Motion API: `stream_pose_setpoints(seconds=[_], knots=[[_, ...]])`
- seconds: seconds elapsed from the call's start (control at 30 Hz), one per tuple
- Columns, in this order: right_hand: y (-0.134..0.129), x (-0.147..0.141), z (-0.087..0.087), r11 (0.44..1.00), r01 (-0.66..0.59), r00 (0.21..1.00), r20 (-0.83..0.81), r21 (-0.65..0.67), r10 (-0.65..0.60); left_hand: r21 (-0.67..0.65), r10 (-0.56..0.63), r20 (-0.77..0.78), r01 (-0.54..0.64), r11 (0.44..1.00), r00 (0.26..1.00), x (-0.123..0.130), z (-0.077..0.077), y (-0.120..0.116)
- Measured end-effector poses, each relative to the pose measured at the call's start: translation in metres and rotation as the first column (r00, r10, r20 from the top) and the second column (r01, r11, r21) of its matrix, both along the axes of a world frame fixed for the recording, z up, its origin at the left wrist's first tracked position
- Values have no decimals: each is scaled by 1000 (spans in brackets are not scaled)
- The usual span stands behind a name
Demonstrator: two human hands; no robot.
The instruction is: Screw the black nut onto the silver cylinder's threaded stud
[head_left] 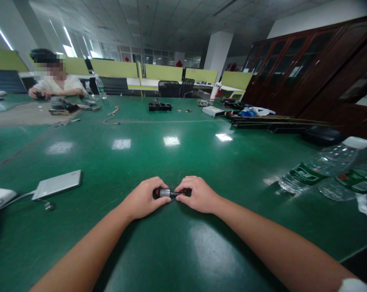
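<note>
My left hand (143,199) pinches a short silver metal cylinder (165,192) between thumb and fingers, low over the middle of the green table (147,158). From the cylinder's right end a thin, dark, ribbed shaft (173,194) points toward my right hand (202,195). The thumb and fingertips of that hand are closed around the shaft's far end. Cylinder and shaft lie in one line, roughly level. Whether they are a single part or two parts touching, I cannot tell. My fingers hide both outer ends.
Left lies a silver flat box (58,184) with a white cable; right, clear water bottles (317,170) stand tilted in view. Farther back are a black tray (160,106), a short cable (112,117) and dark long parts (271,122). Another person (58,83) sits at the far left.
</note>
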State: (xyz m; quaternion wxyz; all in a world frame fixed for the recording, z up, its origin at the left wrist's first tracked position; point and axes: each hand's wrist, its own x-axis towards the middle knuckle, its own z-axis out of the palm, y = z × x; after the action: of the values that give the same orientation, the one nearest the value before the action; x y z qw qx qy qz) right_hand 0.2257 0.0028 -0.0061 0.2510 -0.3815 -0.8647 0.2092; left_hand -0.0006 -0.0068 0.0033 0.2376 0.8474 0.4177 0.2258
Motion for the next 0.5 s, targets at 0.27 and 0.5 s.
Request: stream_pose_setpoints(seconds=[0.27,0.5], knots=[[0,1,1,1000,7,1000,-5,-8,-7,-2,-7,7,7,1000,1000,0,1,-1],[0,4,3,1000,14,1000,0,-26,-14,2,-2,15,2,1000,1000,0,2,-1]])
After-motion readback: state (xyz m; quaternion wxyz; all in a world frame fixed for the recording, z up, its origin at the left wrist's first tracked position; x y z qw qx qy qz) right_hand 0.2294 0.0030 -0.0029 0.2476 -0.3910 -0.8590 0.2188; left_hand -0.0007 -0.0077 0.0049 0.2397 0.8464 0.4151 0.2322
